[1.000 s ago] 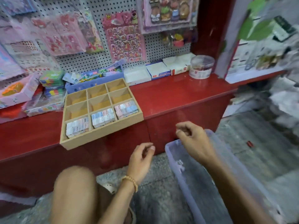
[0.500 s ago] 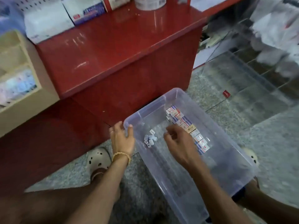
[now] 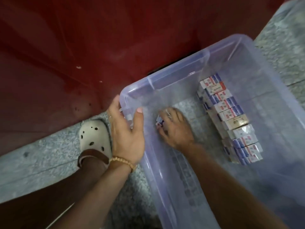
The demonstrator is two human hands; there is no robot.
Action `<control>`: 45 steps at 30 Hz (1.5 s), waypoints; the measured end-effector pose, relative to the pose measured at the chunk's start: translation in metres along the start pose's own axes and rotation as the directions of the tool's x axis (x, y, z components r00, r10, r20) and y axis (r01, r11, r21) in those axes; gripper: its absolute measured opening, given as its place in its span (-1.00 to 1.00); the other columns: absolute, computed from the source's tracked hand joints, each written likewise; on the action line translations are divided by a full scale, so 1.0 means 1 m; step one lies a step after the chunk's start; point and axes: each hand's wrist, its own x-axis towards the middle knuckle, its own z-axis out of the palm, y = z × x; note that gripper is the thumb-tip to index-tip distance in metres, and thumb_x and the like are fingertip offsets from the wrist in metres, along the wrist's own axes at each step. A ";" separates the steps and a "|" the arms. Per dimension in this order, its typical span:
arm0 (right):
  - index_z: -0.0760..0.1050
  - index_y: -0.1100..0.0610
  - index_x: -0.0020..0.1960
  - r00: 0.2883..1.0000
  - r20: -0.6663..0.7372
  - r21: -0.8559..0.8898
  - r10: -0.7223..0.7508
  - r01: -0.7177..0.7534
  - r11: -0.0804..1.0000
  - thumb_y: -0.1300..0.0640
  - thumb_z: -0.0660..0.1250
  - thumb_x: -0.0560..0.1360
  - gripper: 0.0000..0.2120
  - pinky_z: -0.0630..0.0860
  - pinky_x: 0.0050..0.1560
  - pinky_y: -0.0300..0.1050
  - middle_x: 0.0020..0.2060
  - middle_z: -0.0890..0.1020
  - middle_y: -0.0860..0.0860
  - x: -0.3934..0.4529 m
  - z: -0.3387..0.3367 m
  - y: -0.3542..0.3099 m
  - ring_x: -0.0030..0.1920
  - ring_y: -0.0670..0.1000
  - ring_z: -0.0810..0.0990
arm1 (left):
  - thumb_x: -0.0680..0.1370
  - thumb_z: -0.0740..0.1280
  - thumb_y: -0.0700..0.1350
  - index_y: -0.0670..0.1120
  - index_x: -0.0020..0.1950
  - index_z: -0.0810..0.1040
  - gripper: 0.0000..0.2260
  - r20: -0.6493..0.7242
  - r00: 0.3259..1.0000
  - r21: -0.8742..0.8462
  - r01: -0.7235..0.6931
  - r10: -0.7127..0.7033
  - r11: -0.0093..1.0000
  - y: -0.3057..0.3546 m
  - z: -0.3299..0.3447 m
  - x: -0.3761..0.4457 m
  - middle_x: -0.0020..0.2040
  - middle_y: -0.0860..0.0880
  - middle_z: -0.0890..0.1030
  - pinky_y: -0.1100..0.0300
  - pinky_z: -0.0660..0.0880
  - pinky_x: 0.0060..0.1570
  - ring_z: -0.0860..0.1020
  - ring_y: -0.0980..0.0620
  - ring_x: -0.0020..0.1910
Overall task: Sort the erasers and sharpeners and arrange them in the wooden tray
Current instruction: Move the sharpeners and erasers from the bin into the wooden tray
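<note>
While the left hand [image 3: 127, 134] grips the near-left corner of the clear plastic bin [image 3: 181, 187], thumb hooked over the rim to the inside and fingers wrapped down the outer wall, the right hand [image 3: 175, 128] is down inside the bin, palm down over a small loose pile of erasers [image 3: 159, 123] on the bin floor. Fingers of the right hand are curled around the pile, motion-blurred, so whether they really clamp anything I cannot tell; only a blue-white-red bit of the pile shows at the fingertips. Row of boxed erasers [image 3: 231, 119] lies along the right side of the bin floor, packed touching each other, white-blue-red wrappers, one tan box in the middle of the row; well apart from the right hand. Bin sits on a speckled stone floor [image 3: 41, 156], its far end just beside the red counter front [image 3: 82, 47]. Beaded bracelet [image 3: 123, 161] on the left wrist. Cream perforated clog [image 3: 94, 136] with a brown strap just left of the left hand, on the floor. Wooden tray out of view.
</note>
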 end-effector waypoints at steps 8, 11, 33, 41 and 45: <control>0.56 0.11 0.24 0.962 -0.127 -0.236 -0.241 0.206 0.949 0.04 0.32 0.57 -0.72 0.46 0.24 0.20 0.28 0.54 0.21 -0.003 0.027 0.025 0.28 0.31 0.48 | 0.54 0.25 0.08 -0.03 0.45 0.23 -0.48 -0.007 1.000 0.011 -0.009 0.009 1.000 -0.003 0.000 0.000 0.33 -0.04 0.47 -0.07 0.46 0.25 0.50 0.02 0.27; 0.52 0.06 0.31 0.943 -0.096 -0.292 -0.318 0.279 0.915 -0.01 0.29 0.54 -0.64 0.31 0.35 0.25 0.37 0.48 0.23 -0.006 0.027 0.031 0.36 0.35 0.39 | 0.54 0.24 0.06 -0.01 0.44 0.24 -0.51 -0.007 1.000 0.009 -0.011 0.011 1.000 -0.003 -0.001 0.000 0.30 -0.03 0.50 -0.08 0.46 0.24 0.52 0.04 0.23; 0.55 0.11 -0.08 0.897 -0.144 -0.459 -0.417 0.313 0.831 0.04 0.35 0.51 -0.86 0.45 -0.37 -0.07 -0.05 0.59 0.12 0.004 0.026 0.047 -0.07 0.19 0.54 | 0.55 0.23 0.00 -0.07 0.47 0.23 -0.49 0.018 0.999 -0.017 -0.029 0.030 0.999 -0.002 -0.001 0.000 0.27 0.05 0.50 0.17 0.45 0.24 0.49 0.16 0.23; 0.55 0.18 -0.08 0.908 -0.169 -0.418 -0.383 0.286 0.862 0.11 0.27 0.51 -0.85 0.48 -0.50 -0.06 -0.02 0.58 0.18 0.007 0.015 0.051 -0.18 0.21 0.56 | 0.56 0.24 -0.01 -0.06 0.48 0.22 -0.50 0.010 1.000 -0.005 -0.012 0.012 1.000 0.001 -0.001 -0.001 0.29 -0.01 0.51 0.05 0.45 0.27 0.50 0.08 0.25; 0.57 0.23 -0.05 0.915 -0.115 -0.392 -0.387 0.316 0.864 0.25 0.56 0.35 -0.76 0.55 -0.51 0.00 0.00 0.59 0.22 0.001 0.011 0.054 -0.23 0.23 0.59 | 0.61 0.27 -0.12 -0.09 0.48 0.22 -0.54 0.016 1.000 0.006 -0.009 0.009 1.000 0.002 -0.001 -0.001 0.27 0.01 0.51 0.33 0.42 0.19 0.49 0.14 0.21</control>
